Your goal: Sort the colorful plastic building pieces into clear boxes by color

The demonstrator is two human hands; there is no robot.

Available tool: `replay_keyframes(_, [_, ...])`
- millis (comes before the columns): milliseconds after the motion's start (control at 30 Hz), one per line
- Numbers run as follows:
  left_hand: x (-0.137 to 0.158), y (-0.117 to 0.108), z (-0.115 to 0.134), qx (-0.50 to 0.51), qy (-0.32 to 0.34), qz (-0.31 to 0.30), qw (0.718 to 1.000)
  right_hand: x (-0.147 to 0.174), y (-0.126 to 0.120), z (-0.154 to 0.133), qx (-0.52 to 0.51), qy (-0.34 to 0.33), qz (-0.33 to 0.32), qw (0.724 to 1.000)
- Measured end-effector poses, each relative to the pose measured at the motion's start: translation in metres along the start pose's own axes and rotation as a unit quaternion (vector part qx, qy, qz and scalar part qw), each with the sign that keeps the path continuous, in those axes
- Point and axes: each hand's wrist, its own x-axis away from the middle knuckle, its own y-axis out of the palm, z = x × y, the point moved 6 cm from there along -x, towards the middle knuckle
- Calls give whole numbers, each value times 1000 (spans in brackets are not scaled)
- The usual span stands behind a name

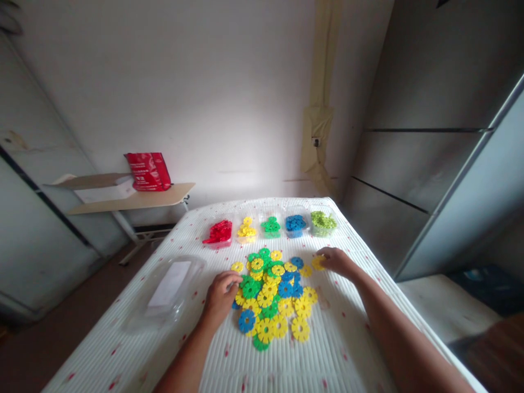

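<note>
A loose pile of notched plastic flower discs [268, 295] in yellow, green and blue lies in the middle of the table. My left hand [221, 295] is at the pile's left edge, fingers curled together with the tips beside a green disc [251, 287]; whatever they may hold is hidden. To the right of the pile, my right hand [338, 261] pinches a yellow flower disc [317, 262] low over the cloth. Beyond the pile, clear boxes stand in a row, holding red pieces [221, 232], yellow discs [246, 229], green discs [271, 225], blue discs [295, 224] and light-green pieces [323, 221].
A clear plastic lid or tray [192, 292] with a white paper [170, 286] lies on the left of the ribbed tablecloth [327, 349]. Against the wall, a small side table [164, 198] bears a red bag [148, 172] and a flat box [106, 188]. A tall cabinet [409, 153] stands at right.
</note>
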Motion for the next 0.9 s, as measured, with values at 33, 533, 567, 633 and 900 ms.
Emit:
replay_keyframes(33, [0, 0, 0, -1, 1, 0, 1000, -1, 2, -1, 17, -14, 1, 1000])
replay_keyframes(533, [1, 3, -3, -1, -7, -12, 1000, 8, 8, -25, -103, 9, -82, 991])
replay_keyframes(567, [1, 3, -3, 0, -8, -13, 1000, 8, 11, -28, -111, 16, -92, 990])
replay_keyframes(633, [1, 3, -2, 1, -9, -16, 1000, 8, 18, -32, -69, 17, -88, 994])
replay_keyframes(900, [0, 2, 0, 0, -9, -17, 1000, 5, 29, -37, 90, -24, -68, 993])
